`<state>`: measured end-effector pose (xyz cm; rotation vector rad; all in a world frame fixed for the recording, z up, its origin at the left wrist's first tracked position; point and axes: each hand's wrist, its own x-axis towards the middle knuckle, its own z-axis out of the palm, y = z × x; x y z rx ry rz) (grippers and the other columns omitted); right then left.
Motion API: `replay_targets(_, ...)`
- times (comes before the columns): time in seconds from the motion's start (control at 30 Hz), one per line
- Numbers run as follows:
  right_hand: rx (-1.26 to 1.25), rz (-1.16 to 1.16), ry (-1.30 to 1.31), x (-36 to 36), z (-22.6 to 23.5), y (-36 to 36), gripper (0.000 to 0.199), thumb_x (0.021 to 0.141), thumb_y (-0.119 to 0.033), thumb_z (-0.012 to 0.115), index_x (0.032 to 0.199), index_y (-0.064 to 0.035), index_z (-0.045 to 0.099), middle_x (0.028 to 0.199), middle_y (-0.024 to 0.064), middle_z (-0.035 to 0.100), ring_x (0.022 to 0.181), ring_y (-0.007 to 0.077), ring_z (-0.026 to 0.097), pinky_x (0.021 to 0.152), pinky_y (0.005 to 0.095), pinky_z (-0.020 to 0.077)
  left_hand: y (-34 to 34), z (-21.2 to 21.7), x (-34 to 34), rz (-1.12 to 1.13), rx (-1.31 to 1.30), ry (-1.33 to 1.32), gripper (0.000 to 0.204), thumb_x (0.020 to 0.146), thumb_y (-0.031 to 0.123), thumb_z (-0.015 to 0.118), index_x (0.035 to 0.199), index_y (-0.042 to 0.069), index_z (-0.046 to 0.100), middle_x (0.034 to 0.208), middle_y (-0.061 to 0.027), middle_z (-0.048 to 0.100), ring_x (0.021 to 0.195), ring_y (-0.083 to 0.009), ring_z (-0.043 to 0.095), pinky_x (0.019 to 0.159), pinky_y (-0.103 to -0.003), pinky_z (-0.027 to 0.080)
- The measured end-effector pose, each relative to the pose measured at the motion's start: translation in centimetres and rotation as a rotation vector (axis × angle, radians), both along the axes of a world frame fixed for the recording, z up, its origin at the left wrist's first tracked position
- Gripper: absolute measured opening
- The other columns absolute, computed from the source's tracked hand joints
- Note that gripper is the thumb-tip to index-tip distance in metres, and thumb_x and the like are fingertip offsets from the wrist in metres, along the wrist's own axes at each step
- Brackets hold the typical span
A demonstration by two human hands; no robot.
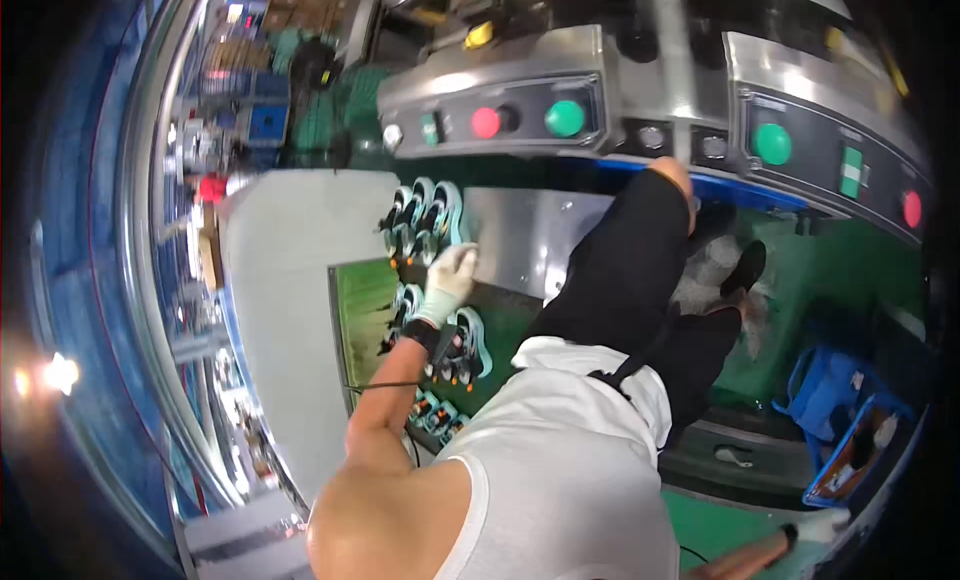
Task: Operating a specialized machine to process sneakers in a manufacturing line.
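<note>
Shoes (441, 216) | left fingers (462, 257): grip unclear | right fingers (836, 518): small, indistinct

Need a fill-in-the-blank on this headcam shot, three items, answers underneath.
1. The left hand, beside the black shoes with pale-blue soles, wears a ____ glove.
2. On the left silver metal control panel, the round green button sits to the ____ of the round red button.
3. Worn with the white sleeveless top, the fabric shorts are ____.

Missing words: white; right; black
</note>
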<state>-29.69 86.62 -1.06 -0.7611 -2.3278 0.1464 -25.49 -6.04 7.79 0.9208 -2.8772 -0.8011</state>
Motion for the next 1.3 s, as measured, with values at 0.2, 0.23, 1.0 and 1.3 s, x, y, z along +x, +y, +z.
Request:
replay_targets(0.2, -0.776, 0.384, -0.384, -5.9, -7.5, -32.3, 0.055, 0.102, -0.030, 0.057, 0.140, 0.0095, 0.047, 0.143, 0.0261, 0.051, 0.130, 0.0313, 0.051, 0.111, 0.0382, 0.0368, -9.3, -0.7, 18.0, 0.342, -0.151, -0.254, 0.026, 0.097, 0.024, 0.056, 0.106, 0.004, 0.070, 0.098, -0.0218, 0.072, 0.095, -0.0350, 0.069, 0.084, -0.039, 0.054)
replay_targets(0.23, -0.794, 0.527, -0.410, -6.5, -8.7, -33.7, 0.055, 0.103, -0.029, 0.057, 0.141, 0.0083, 0.046, 0.144, 0.0234, 0.050, 0.132, 0.0294, 0.049, 0.113, 0.0372, 0.0352, -8.7, -1.4, 19.7, 0.235, -0.151, -0.427, 0.030, 0.095, 0.029, 0.058, 0.104, 0.003, 0.069, 0.097, -0.0231, 0.071, 0.095, -0.0364, 0.069, 0.083, -0.042, 0.054)
replay_targets(1.0, -1.183, 1.459, -1.075, -12.1, 10.6, -72.1, 0.045, 0.103, -0.027, 0.055, 0.134, 0.0048, 0.054, 0.123, 0.0177, 0.064, 0.108, 0.0222, 0.064, 0.095, 0.0321, 0.0499, -1.3, 2.5, 8.7, 0.206, 0.681, 0.392, 0.079, 0.075, 0.020, 0.081, 0.141, -0.004, 0.045, 0.122, -0.0187, 0.065, 0.113, -0.0251, 0.064, 0.098, -0.036, 0.049)
replay_targets(1.3, -2.737, 1.158, -1.060, -11.5, 10.4, -71.8, 0.058, 0.096, -0.038, 0.065, 0.141, -0.0047, 0.050, 0.134, 0.0074, 0.061, 0.117, 0.0225, 0.061, 0.101, 0.0380, 0.0492, -5.5, 16.4, -9.4, -0.700, 0.664, 0.621, 0.059, 0.079, 0.006, 0.078, 0.134, -0.002, 0.056, 0.132, -0.0186, 0.060, 0.126, -0.0305, 0.056, 0.108, -0.039, 0.042)
